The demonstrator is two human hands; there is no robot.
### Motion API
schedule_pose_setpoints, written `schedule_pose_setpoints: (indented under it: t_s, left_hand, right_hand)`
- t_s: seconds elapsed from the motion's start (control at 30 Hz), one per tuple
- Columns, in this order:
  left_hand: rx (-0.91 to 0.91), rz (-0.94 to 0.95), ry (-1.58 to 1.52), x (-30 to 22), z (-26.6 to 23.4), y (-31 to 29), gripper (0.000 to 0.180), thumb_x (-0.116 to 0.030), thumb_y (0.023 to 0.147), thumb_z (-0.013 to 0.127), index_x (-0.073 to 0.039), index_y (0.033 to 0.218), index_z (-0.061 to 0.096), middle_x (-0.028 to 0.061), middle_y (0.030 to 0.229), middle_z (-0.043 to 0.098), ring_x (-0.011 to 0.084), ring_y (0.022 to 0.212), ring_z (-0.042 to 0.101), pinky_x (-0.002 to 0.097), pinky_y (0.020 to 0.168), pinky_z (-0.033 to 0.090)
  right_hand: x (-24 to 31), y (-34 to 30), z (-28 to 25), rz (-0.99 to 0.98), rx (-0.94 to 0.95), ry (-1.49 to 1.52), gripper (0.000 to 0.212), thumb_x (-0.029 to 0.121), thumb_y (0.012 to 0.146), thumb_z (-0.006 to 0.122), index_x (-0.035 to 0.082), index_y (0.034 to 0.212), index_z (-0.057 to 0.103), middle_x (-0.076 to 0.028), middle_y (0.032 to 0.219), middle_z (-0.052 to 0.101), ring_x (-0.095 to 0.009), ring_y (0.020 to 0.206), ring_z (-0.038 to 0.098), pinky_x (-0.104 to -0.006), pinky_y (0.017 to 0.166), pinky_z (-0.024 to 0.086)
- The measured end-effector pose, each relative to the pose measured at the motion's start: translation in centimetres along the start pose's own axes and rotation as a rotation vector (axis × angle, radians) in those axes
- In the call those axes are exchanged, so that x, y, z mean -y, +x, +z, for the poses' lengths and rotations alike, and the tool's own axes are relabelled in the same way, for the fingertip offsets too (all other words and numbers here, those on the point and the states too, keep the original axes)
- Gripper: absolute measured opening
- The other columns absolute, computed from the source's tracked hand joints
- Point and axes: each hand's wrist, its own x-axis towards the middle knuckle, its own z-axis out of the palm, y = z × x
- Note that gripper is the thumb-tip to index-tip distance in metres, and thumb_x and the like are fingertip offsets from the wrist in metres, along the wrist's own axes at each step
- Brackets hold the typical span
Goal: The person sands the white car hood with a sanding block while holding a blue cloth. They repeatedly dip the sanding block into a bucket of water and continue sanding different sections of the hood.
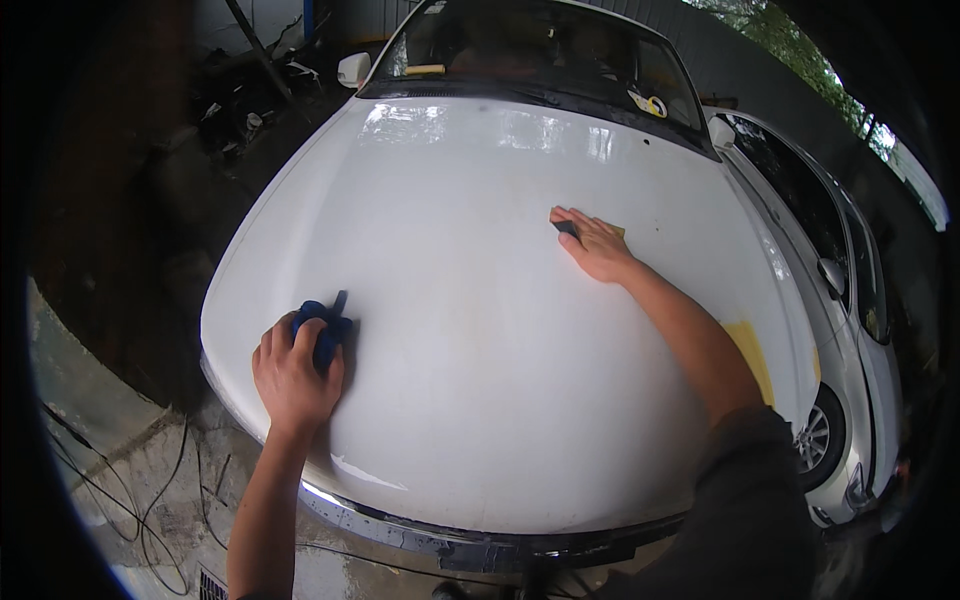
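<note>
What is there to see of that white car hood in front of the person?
The white hood is a broad, gently curved panel, apparently painted metal, lying in front of the windshield. Its middle looks dull; bright reflections show near the glass. A pale streak marks its front edge toward the left, and a yellow patch shows beside the right forearm. The right hand lies over a flat pad on it; the left hand grips a blue tool over its left side.

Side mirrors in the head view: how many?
3. A picture-left mirror and a picture-right mirror flank the windshield of the central white car; a third mirror is on the neighbouring car at right. Its other mirror may be hidden.
</note>
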Motion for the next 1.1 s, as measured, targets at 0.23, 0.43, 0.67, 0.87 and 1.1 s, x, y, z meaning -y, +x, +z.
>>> schedule_pose_setpoints:
  t_s: [0.23,0.43,0.67,0.87,1.1]
  left_hand:
    - [0.009,-0.012,0.113,2.0,-0.3,-1.8,0.040,-0.022,0.084,0.078,-0.014,0.122,0.069,0.0158,0.127,0.066,0.0379,0.117,0.063,0.0490,0.101,0.050]
    - [0.002,0.000,0.007,-0.4,0.1,0.0,0.040,-0.022,0.084,0.078,-0.013,0.121,0.069,0.0163,0.129,0.066,0.0375,0.119,0.063,0.0492,0.102,0.050]
    - [-0.001,-0.019,0.107,2.3,0.0,-1.8,0.039,-0.024,0.082,0.080,-0.016,0.119,0.070,0.0147,0.129,0.066,0.0362,0.115,0.064,0.0481,0.099,0.050]
    - [-0.008,-0.006,-0.016,-1.1,0.9,0.3,0.038,-0.021,0.082,0.078,-0.014,0.118,0.070,0.0160,0.128,0.066,0.0376,0.118,0.063,0.0489,0.101,0.050]
    - [0.009,-0.039,0.054,1.2,0.9,-1.6,0.037,-0.021,0.083,0.078,-0.013,0.118,0.070,0.0154,0.128,0.066,0.0370,0.118,0.063,0.0486,0.101,0.050]
  right_hand:
    - [6.1,-9.0,6.0,-0.288,0.065,0.050,0.051,0.035,0.112,0.041,0.014,0.158,0.046,-0.005,0.168,0.041,-0.025,0.159,0.030,-0.0471,0.131,0.019]
    - [-1.1,-0.4,0.9,0.020,-0.096,-0.041,0.043,0.031,0.111,0.040,0.013,0.148,0.054,-0.007,0.159,0.051,-0.028,0.156,0.037,-0.0470,0.125,0.030]
    - [3.5,-7.5,5.3,-0.199,-0.007,0.065,0.041,0.028,0.111,0.042,0.014,0.148,0.055,-0.004,0.162,0.049,-0.028,0.156,0.036,-0.0444,0.127,0.029]
    - [-3.2,1.8,1.9,-0.006,-0.146,-0.040,0.039,0.029,0.111,0.040,0.016,0.145,0.056,-0.004,0.158,0.053,-0.029,0.153,0.041,-0.0440,0.125,0.033]
    - [8.5,-13.1,5.6,-0.372,0.148,-0.200,0.058,0.044,0.113,0.038,0.013,0.163,0.041,-0.005,0.174,0.029,-0.025,0.162,0.022,-0.0461,0.133,0.017]
